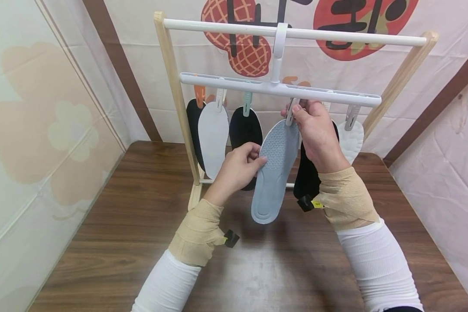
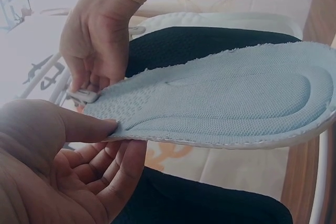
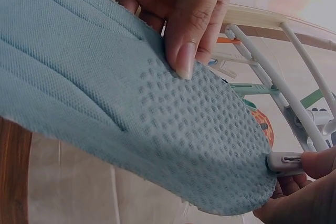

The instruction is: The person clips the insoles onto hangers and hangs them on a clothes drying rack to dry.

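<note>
A light blue insole [image 1: 274, 169] with a dimpled forefoot hangs toe-up below the white hanger [image 1: 234, 83]. My left hand [image 1: 239, 167] pinches its left edge between thumb and fingers, as the left wrist view also shows. At its toe end, my right hand [image 1: 317, 132] holds a grey clothespin [image 1: 291, 113] between thumb and fingers. In the right wrist view the clip's jaws [image 3: 286, 162] sit over the tip of the insole [image 3: 199, 129]. A black insole [image 1: 246, 130] hangs just behind my left hand, and another black insole [image 1: 308, 173] is partly hidden by my right hand.
The hanger hooks onto the white top bar [image 1: 335, 37] of a wooden rack [image 1: 175, 86]. A white insole [image 1: 213, 138], a dark insole [image 1: 195, 134] and a fluffy white insole [image 1: 352, 141] also hang from clips. Under the rack lies a brown wooden table [image 1: 140, 242].
</note>
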`<state>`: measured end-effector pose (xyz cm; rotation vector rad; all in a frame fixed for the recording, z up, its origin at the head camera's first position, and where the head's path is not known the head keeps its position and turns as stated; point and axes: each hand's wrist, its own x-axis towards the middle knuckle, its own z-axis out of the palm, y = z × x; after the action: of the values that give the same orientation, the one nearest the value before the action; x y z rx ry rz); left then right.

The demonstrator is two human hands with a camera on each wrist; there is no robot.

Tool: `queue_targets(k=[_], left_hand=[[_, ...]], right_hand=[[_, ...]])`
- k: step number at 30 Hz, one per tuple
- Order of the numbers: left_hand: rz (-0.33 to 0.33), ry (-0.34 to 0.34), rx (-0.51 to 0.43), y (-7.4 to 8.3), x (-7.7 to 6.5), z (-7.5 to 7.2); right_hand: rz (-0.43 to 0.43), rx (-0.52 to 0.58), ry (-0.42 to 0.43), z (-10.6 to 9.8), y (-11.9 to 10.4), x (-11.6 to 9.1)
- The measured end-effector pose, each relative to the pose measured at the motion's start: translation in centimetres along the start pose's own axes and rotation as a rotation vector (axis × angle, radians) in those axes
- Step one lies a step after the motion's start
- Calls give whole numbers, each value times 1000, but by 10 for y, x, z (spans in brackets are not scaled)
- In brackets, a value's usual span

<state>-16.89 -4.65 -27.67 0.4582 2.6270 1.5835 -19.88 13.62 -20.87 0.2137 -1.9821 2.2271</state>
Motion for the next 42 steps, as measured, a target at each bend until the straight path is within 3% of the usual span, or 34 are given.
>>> queue_targets(k=[21, 42], left_hand=[[42, 29, 9, 5, 2, 0], [43, 42, -7, 2, 2, 5]], right_hand=[[-23, -7, -36, -5, -1, -1], [9, -218, -43, -11, 8, -4]])
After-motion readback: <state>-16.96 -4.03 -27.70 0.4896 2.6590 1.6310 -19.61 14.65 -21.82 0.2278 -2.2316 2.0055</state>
